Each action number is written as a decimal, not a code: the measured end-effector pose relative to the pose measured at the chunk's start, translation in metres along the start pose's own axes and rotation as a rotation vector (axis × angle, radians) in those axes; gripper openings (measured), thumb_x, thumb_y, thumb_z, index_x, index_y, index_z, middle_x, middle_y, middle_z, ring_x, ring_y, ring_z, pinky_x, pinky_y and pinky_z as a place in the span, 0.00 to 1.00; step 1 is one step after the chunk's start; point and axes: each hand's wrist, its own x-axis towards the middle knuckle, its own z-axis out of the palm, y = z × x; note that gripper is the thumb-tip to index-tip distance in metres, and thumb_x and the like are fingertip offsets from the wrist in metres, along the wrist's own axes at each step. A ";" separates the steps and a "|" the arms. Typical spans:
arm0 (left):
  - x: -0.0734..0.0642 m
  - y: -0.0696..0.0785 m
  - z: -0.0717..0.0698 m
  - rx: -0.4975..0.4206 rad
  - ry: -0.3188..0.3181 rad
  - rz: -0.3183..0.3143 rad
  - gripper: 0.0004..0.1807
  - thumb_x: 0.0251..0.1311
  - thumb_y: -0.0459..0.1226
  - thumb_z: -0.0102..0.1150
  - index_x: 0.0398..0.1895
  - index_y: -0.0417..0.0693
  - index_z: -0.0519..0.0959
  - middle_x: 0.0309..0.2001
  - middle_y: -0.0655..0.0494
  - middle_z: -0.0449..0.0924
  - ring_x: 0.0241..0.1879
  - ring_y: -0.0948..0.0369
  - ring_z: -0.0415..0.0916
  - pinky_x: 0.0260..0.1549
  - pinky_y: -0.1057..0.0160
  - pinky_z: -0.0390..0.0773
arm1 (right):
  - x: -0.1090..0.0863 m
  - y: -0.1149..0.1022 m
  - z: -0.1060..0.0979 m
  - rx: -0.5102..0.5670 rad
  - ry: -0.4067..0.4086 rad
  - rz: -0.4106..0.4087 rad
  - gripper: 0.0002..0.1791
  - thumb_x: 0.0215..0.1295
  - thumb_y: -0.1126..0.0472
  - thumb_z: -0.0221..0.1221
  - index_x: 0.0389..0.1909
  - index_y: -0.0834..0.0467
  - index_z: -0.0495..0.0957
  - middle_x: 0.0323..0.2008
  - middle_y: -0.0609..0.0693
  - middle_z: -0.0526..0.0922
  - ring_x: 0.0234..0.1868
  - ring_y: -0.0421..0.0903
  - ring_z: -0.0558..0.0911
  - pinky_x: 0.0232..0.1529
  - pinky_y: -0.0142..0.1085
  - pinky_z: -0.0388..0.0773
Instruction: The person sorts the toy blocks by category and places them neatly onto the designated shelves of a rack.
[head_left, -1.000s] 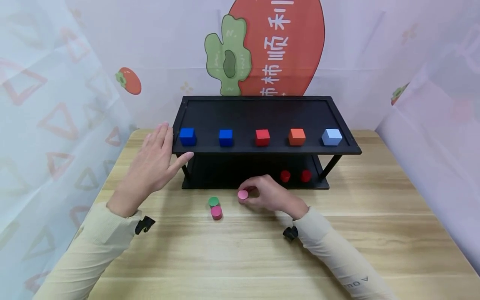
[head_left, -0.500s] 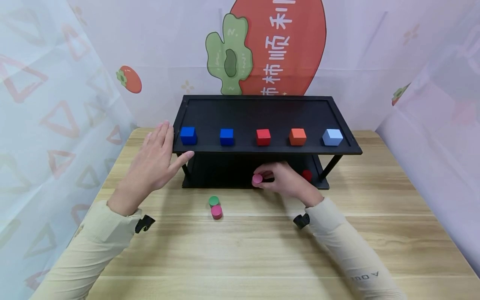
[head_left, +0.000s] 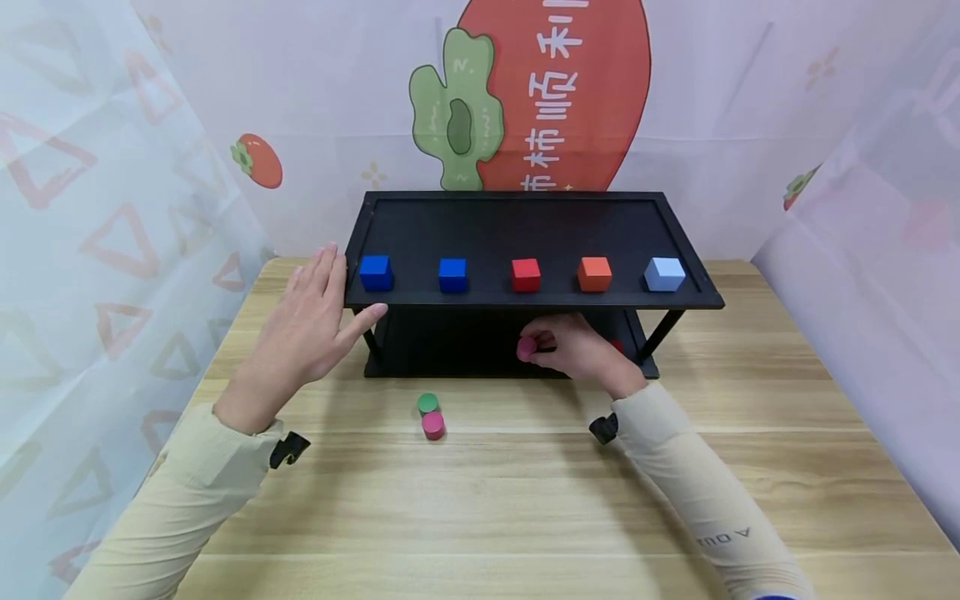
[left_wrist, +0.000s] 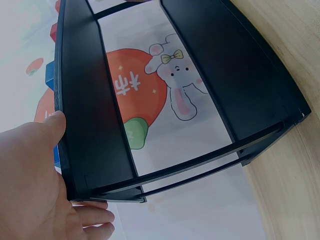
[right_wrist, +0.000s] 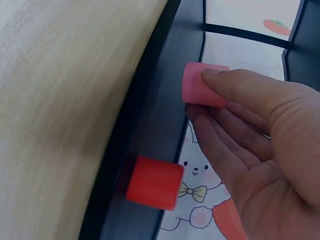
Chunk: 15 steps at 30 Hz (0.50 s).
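Note:
My right hand (head_left: 573, 346) pinches a pink cylinder block (head_left: 527, 348) between thumb and fingers, inside the lower level of a black two-tier shelf (head_left: 517, 225). In the right wrist view, the pink block sits above the lower board, and a red cylinder block (right_wrist: 156, 182) stands on that board nearby. The head view shows only a sliver of red past the right hand. My left hand (head_left: 303, 325) rests at the shelf's left end, fingers straight along the side and thumb at the front edge. On the table lie a green cylinder block (head_left: 427, 403) and a deep pink one (head_left: 433, 426).
A row stands on the upper tier: two blue cubes (head_left: 376, 273), a red cube (head_left: 526, 276), an orange cube (head_left: 594, 274) and a pale blue cube (head_left: 664, 274). Shelf posts (head_left: 661, 333) flank the lower level. Printed cloth (head_left: 330, 100) hangs behind the wooden table (head_left: 480, 517).
The right hand has carried the pink cylinder block from the table before the shelf, back and rightward into the lower level. The left hand has stayed at the shelf's end.

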 end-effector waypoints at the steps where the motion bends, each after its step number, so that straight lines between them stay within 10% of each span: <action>1: 0.000 0.000 0.000 0.002 -0.001 -0.001 0.56 0.77 0.68 0.38 0.85 0.33 0.35 0.86 0.35 0.33 0.86 0.38 0.34 0.84 0.35 0.40 | 0.001 0.001 0.001 -0.005 0.000 0.003 0.17 0.65 0.70 0.71 0.54 0.62 0.85 0.48 0.55 0.89 0.51 0.52 0.89 0.60 0.51 0.87; 15: 0.000 0.001 0.001 0.010 0.003 0.001 0.56 0.77 0.67 0.39 0.85 0.32 0.36 0.86 0.34 0.34 0.86 0.37 0.34 0.83 0.35 0.40 | 0.007 0.005 0.012 -0.042 -0.001 0.042 0.17 0.65 0.71 0.70 0.54 0.61 0.85 0.49 0.56 0.89 0.49 0.51 0.89 0.58 0.50 0.88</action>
